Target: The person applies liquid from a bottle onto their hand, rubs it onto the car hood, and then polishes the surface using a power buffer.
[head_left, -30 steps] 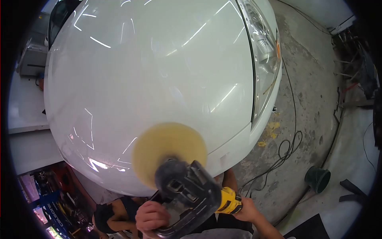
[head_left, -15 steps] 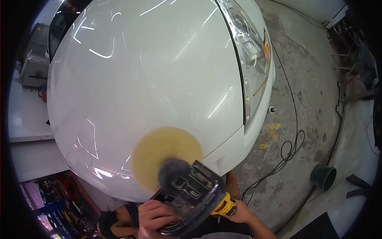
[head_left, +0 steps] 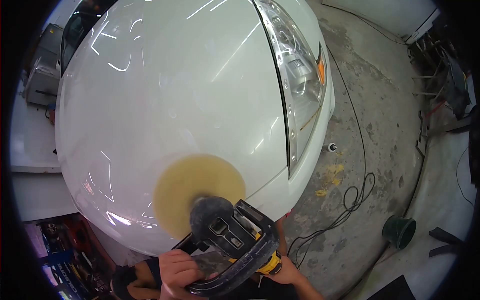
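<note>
A black and yellow power polisher (head_left: 232, 242) sits low over the front of a white car hood (head_left: 165, 90). Its round yellow pad (head_left: 192, 182) is blurred, spinning against the paint. My left hand (head_left: 179, 272) is wrapped round the black loop handle on the left side. On the other side, my right hand (head_left: 285, 272) grips the yellow and black body; its fingers are partly hidden behind the tool. The clear headlight (head_left: 302, 75) lies up and to the right of the pad.
On the concrete floor to the right lie a black cable (head_left: 357, 195) in loops, a small white bottle (head_left: 330, 147) and a dark green bucket (head_left: 400, 232). Assorted gear (head_left: 67, 262) fills the lower left. A white ledge (head_left: 35, 150) runs along the left.
The view has shifted, with the headlight now farther left and lower. Against the hood, the polisher has moved a little toward the headlight. Both hands keep their hold.
</note>
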Motion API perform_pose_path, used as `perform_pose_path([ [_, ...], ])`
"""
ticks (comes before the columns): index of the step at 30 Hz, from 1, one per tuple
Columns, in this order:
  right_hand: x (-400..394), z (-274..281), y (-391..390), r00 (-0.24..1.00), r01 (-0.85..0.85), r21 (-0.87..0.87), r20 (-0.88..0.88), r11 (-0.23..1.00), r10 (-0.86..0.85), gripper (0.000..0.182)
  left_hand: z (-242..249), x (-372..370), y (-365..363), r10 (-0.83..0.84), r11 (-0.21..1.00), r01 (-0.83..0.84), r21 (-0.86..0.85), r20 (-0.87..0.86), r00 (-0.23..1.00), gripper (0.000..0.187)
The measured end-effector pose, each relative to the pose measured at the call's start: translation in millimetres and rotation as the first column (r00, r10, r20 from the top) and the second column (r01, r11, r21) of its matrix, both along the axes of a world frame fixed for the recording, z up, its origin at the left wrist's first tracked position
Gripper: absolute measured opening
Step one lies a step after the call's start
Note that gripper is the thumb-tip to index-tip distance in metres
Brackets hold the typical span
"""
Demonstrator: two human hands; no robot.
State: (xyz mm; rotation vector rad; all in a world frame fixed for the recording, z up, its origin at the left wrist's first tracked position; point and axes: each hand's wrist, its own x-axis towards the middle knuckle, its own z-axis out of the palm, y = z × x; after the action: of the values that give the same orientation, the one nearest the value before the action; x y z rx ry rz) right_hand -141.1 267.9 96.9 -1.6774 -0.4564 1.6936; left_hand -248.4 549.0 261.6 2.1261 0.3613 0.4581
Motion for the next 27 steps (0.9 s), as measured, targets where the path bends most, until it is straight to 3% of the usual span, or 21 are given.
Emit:
perform_pose_path([
  [1, 3.6, -0.5, -0.7, 1.000, 0.005, 0.004, -0.002, 1.000, -0.005, 0.040, 0.1, 5.7, -2.6, 0.017, 1.000, -0.017, -0.012, 0.006, 1.000, 0.045],
  [2, 9.7, 0.9, -3.7, 0.999, 0.039, 0.022, 0.002, 0.999, -0.039, 0.040, -8.2, 9.8, -8.4, 0.066, 0.988, -0.060, 0.145, -0.038, 0.997, 0.018],
  [5, 23.4, -10.0, -17.8, 0.995, 0.096, 0.071, 0.030, 0.993, -0.099, 0.040, -22.2, 31.5, 3.4, -0.074, 0.996, 0.076, 0.036, -0.060, 0.995, 0.024],
  [9, 37.2, -7.0, -18.4, 0.993, 0.063, 0.014, 0.102, 0.998, -0.064, 0.039, -29.2, 48.5, 7.1, -0.056, 0.998, 0.057, -0.029, 0.012, 0.998, 0.024],
  [13, 36.9, 2.1, -2.7, 0.998, -0.005, -0.003, 0.059, 1.000, 0.005, 0.040, -13.9, 31.6, -0.8, 0.009, 0.994, -0.002, 0.112, -0.065, 0.998, 0.022],
  [17, 32.8, -2.2, -1.1, 0.996, 0.038, -0.050, -0.082, 0.998, -0.042, 0.041, -7.2, 42.6, 5.8, -0.059, 0.995, 0.061, 0.075, -0.025, 0.998, 0.022],
  [20, 53.7, -0.8, -4.7, 0.998, 0.017, -0.036, -0.057, 0.999, -0.019, 0.043, -9.4, 54.1, 5.1, -0.026, 0.996, 0.035, 0.076, -0.112, 0.993, 0.021],
  [22, 66.1, 2.6, -7.0, 0.993, 0.109, 0.119, 0.041, 0.987, -0.115, 0.042, -14.7, 71.0, 5.9, -0.009, 0.998, 0.014, 0.053, -0.095, 0.995, 0.022],
  [27, 74.8, 4.9, -1.4, 0.989, 0.110, 0.086, 0.085, 0.990, -0.117, 0.042, -12.7, 92.6, 8.1, -0.011, 1.000, 0.012, 0.011, -0.077, 0.997, 0.023],
])
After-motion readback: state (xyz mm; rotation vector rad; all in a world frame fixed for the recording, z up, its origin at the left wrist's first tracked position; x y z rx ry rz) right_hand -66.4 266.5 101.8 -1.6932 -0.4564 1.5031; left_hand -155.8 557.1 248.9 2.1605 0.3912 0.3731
